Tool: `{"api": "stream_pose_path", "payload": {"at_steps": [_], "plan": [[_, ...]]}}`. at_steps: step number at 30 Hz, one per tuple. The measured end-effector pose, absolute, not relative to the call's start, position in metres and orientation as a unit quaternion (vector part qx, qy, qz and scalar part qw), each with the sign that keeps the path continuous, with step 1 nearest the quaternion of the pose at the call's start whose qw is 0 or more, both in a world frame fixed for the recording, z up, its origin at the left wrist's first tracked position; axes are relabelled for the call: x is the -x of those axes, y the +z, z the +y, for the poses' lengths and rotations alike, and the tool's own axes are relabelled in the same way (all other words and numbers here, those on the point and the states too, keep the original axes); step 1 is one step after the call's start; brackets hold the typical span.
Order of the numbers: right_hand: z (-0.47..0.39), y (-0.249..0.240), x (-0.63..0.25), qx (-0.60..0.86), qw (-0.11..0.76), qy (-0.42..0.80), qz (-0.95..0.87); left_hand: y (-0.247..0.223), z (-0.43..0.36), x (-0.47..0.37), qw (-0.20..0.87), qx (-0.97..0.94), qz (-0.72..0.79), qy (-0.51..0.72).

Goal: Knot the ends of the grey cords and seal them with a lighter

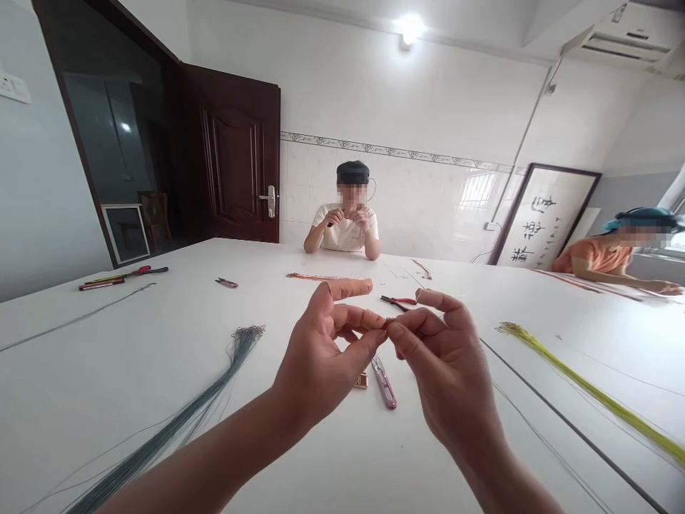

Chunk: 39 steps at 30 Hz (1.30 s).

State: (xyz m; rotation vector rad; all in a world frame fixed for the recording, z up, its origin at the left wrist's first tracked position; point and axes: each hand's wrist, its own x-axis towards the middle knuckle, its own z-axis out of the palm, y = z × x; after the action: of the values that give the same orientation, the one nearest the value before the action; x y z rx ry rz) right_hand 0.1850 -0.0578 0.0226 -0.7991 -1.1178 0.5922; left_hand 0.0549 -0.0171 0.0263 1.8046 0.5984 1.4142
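My left hand (321,350) pinches with thumb and bent finger, its index finger stretched out above. My right hand (447,357) pinches at the same spot, and the fingertips of both nearly meet. Between them is a tiny dark reddish bit (386,324), too small to name. Below the hands, thread snips (384,385) with pink handles lie on the white table (300,457). A small brown and gold piece (362,381) is partly hidden behind my left hand. Pliers (399,302) with red and black handles lie just beyond the fingertips.
Blue-grey cords (230,371) lie left, yellow-green cords (561,360) right. More snips (227,283) and red-handled tools (123,277) are at the far left. Orange cords (315,276) lie before a person (345,228) seated opposite. Another person (602,257) leans over the table at right.
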Motion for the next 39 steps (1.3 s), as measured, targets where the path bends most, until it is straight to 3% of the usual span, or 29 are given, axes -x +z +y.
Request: {"api": "stream_pose_path", "payload": {"at_steps": [12,20,39], "plan": [[-0.06,0.025,-0.174,0.364,0.747,0.421,-0.363,0.01,-0.01,-0.06,0.127,-0.752,0.146,0.63],[-0.059,0.018,-0.174,0.348,0.73,0.329,-0.488,0.016,-0.013,-0.058,0.182,-0.72,0.155,0.652],[-0.064,0.015,-0.174,0.396,0.704,0.166,-0.565,0.012,-0.013,-0.06,0.154,-0.739,0.091,0.65]]}}
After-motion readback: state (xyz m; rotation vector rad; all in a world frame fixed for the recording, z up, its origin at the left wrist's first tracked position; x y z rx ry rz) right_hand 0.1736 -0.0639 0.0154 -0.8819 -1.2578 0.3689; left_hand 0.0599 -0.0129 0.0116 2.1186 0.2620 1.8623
